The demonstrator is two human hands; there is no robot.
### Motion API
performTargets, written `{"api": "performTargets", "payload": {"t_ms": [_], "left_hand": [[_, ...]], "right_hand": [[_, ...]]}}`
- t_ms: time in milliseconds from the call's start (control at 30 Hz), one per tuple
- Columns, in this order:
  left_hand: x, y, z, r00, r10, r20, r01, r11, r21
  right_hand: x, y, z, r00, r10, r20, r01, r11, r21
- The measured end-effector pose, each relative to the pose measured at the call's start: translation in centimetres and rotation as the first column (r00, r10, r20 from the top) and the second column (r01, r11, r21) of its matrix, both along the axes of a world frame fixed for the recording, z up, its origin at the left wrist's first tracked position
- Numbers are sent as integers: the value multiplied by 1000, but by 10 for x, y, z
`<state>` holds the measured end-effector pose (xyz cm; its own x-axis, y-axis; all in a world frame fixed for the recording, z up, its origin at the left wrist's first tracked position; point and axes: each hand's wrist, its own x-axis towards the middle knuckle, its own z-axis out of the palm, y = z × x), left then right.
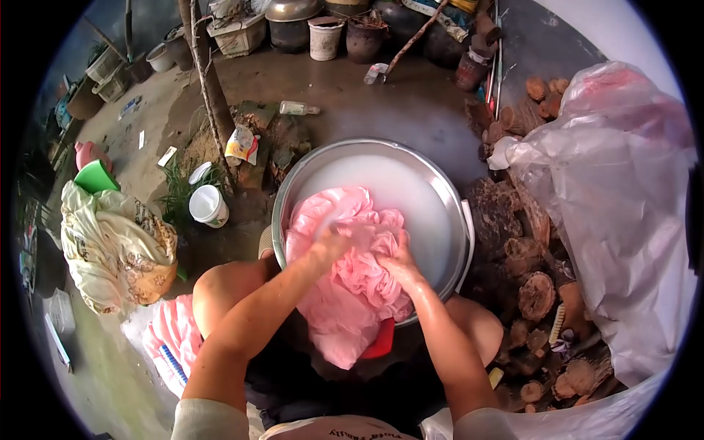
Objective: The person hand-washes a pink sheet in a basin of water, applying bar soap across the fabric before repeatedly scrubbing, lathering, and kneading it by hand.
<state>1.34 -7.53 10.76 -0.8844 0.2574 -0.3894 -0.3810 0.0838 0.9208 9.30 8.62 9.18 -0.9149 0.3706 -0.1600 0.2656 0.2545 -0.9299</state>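
Observation:
A round metal basin [433,176] holds cloudy whitish water. Pink wet cloth [330,209] lies bunched in its left and front part and hangs over the near rim, beside a red object [379,341]. My left hand [334,246] is on the middle of the cloth, its fingers blurred and partly hidden. On the right side of the bunch, my right hand [398,260] has its fingers wrapped round a crumpled fold.
Stacked logs [535,295] and clear plastic sheeting [609,183] are at the right. At the left are a white tub [209,205], a cream cloth bundle [110,246] and striped cloth [176,326]. A thin trunk [213,95] rises beyond; pots [325,40] line the back.

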Motion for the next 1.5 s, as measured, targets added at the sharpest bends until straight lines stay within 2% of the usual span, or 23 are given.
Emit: {"api": "performTargets", "payload": {"t_ms": [33, 133, 233, 300, 433, 500, 600, 667, 767, 867, 900, 967, 1000, 1033, 1067, 1100, 1133, 1167, 1233, 1333, 1367, 1467, 1500], "left_hand": [[-1, -4, -2, 986, 102, -129, -96, 994, 48], [-65, -46, 19, 986, 164, -30, -152, 960, 234], [-62, -42, 2, 938, -172, -302, 191, 981, 36], [-21, -16, -7, 926, -234, -295, 219, 972, -84], [22, 10, 40, 991, -89, -98, 128, 838, 531], [5, -5, 87, 980, -109, -169, 169, 898, 405], [-19, -22, 114, 968, 2, -249, 151, 792, 591], [-34, -33, 100, 980, -20, -199, 110, 882, 457], [-57, -42, 31, 851, -169, -498, 153, 985, -73], [-62, -44, 28, 957, 155, -247, -89, 962, 257], [-57, -47, 44, 974, 184, -135, -136, 943, 304], [-38, -46, 82, 976, 120, 183, -178, 921, 346], [-32, -32, 71, 1000, -13, 1, 12, 989, 151], [-26, -18, 60, 974, -156, -163, 144, 986, -81], [1, -3, 30, 656, -465, -595, 337, 885, -321], [27, 12, 0, 126, -521, -844, 245, 841, -483], [84, 28, 52, 401, -349, -847, 359, 910, -205], [102, 31, 60, 254, -375, -892, 444, 864, -237], [93, 43, 18, 118, -472, -874, 471, 801, -369], [-1, 46, 38, 849, -196, -491, -24, 913, -406], [-9, 38, 45, 813, -127, -568, -107, 927, -360], [29, 48, 65, 784, -195, -589, -30, 936, -350], [43, 63, 24, 497, -118, -860, -178, 956, -234]], "right_hand": [[-1, 10, -10, 999, 34, 37, -32, 998, -63], [-6, 52, -8, 998, 45, 52, -28, 957, -287], [-3, 34, 37, 989, 3, -149, -36, 974, -223], [-1, 15, 58, 966, 38, -256, -92, 976, -199], [-2, 11, 88, 904, -129, -408, -27, 935, -354], [0, 35, 102, 835, -225, -503, 26, 928, -372], [4, 48, 129, 721, -330, -609, 78, 913, -401], [1, 63, 121, 799, -283, -531, 109, 936, -334], [-2, 64, 113, 925, -59, -374, 13, 992, -124], [11, 40, 95, 946, 321, 37, -312, 879, 360], [15, 39, 78, 940, 326, 98, -339, 875, 345], [15, 37, 47, 939, 260, 226, -246, 965, -86], [13, 31, 40, 924, 219, 312, -48, 879, -475], [9, 26, 29, 942, 238, 238, -104, 879, -465], [6, 21, 18, 953, 255, 163, -158, 878, -452], [2, 16, 2, 923, 384, -39, -383, 924, 22], [-1, 9, -3, 899, 417, -136, -395, 905, 160], [-3, 1, -7, 866, 446, -226, -373, 878, 300], [-1, -20, 3, 950, 158, -268, -209, 963, -173], [-4, -45, 17, 962, -262, -81, 103, 618, -779], [-12, -40, 18, 950, -312, 6, 232, 691, -685], [-19, -5, -12, 995, -96, 8, 51, 461, -886], [-26, 23, -57, 945, 139, -295, -325, 482, -814]]}}
